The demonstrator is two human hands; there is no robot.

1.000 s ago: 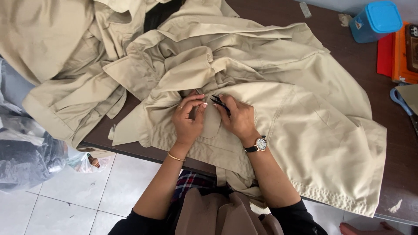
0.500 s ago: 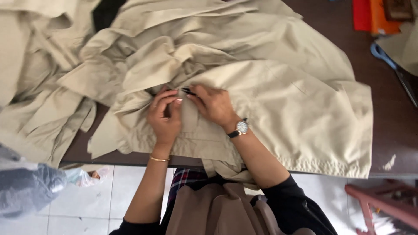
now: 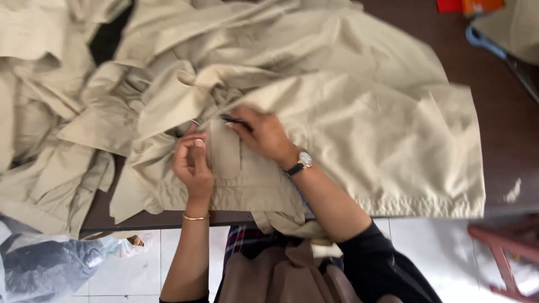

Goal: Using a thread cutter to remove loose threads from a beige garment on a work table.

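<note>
Hands [image 3: 230,148] pinching beige garment [image 3: 359,129] near table edge [image 3: 168,220], right around dark tool [image 3: 234,120].

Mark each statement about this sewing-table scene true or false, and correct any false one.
1. The right hand holds a small dark tool. True.
2. The beige garment lies on a white table. False: the table is dark brown.
3. The left hand rests on the cloth. True.
4. The wristwatch is on the left wrist. False: it is on the right; the left wears a thin gold bangle.
</note>
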